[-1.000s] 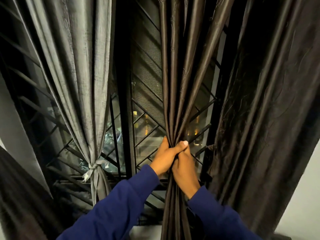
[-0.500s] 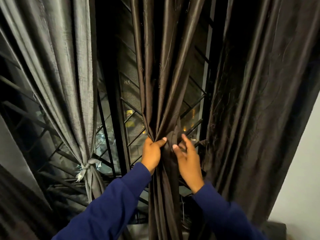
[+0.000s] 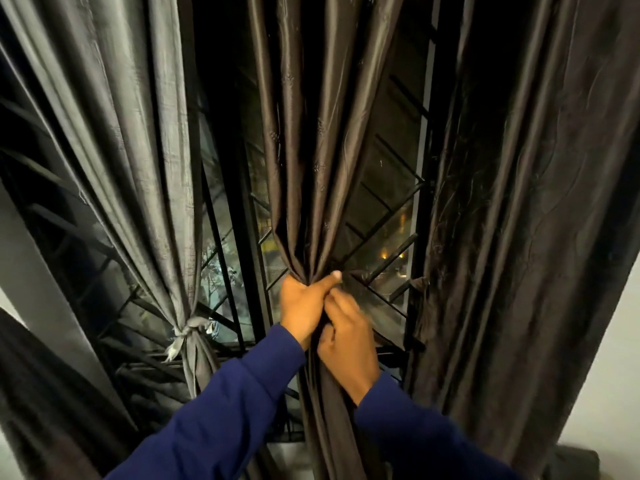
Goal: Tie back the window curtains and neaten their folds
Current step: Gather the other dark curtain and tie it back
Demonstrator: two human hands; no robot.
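A dark brown curtain (image 3: 311, 161) hangs at the middle of the window, gathered into a narrow bunch at waist height. My left hand (image 3: 303, 306) is clenched around that bunch, thumb across the front. My right hand (image 3: 348, 336) grips the same fabric just below and to the right, touching the left hand, its fingers curled into the folds. A grey curtain (image 3: 138, 150) on the left is bound by a pale tie knot (image 3: 190, 329). No tie is visible on the brown curtain.
A black diagonal window grille (image 3: 388, 216) stands behind the curtains, with night lights outside. A wider dark brown curtain (image 3: 526, 202) hangs loose at the right beside a pale wall (image 3: 609, 393). More dark fabric (image 3: 41, 403) fills the lower left corner.
My right hand, open beside the bunch half a second ago, has closed on the fabric below my left hand. The view has shifted slightly.
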